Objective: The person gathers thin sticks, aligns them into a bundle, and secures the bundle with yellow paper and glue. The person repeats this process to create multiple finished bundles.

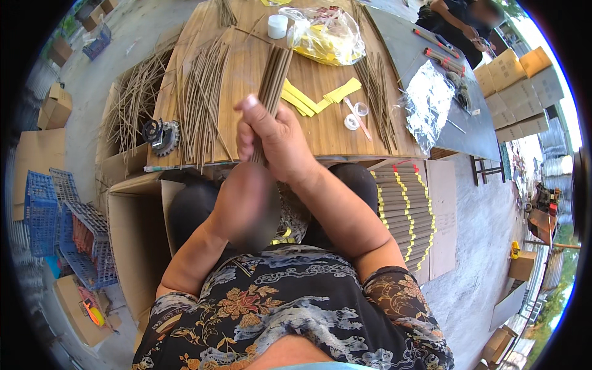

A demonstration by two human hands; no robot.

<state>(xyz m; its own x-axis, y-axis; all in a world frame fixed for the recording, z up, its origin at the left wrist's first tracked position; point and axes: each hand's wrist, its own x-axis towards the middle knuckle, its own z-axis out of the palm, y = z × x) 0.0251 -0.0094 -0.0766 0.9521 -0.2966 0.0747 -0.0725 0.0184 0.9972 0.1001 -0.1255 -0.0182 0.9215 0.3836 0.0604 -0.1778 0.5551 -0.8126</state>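
Note:
My right hand (274, 135) is closed round a bundle of thin brown incense sticks (275, 77), held tilted over the near edge of the wooden table. Below it, at the bundle's lower end, is my left hand (242, 203); a blur hides its fingers, so I cannot tell if it grips the sticks. Folded yellow paper strips (302, 100) lie on the table just right of the bundle. Near them are a roll of clear tape (351, 122) and a small clear ring (361, 109). Loose incense sticks (203, 92) are spread left of my hands.
A clear bag of yellow strips (327, 40) and a white tub (277, 26) stand farther back. More sticks fill a box (139, 98) at left. Yellow-banded bundles (404, 209) lie by my right leg. An open carton (139, 240) is at my left; a person (453, 18) works at far right.

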